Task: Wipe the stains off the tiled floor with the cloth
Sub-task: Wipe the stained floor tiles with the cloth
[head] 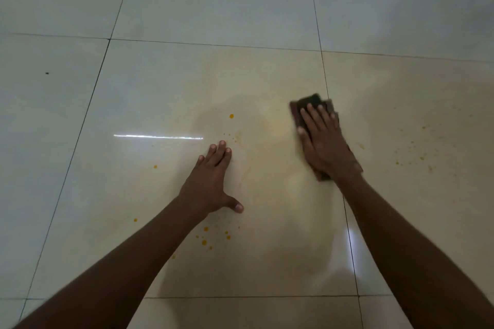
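A dark folded cloth lies flat on the glossy cream tiled floor, near a grout line right of centre. My right hand presses on top of it, palm down, covering most of it. My left hand rests flat on the floor to the left, fingers together, holding nothing. Orange stain drops sit between the hands, and another cluster of orange drops lies below my left wrist. A pale yellowish smear spreads left of the cloth.
Fine orange specks scatter over the tile to the right of the cloth. Single drops lie to the left. A small dark spot marks the far-left tile. Dark grout lines cross the floor; light reflections glare on it.
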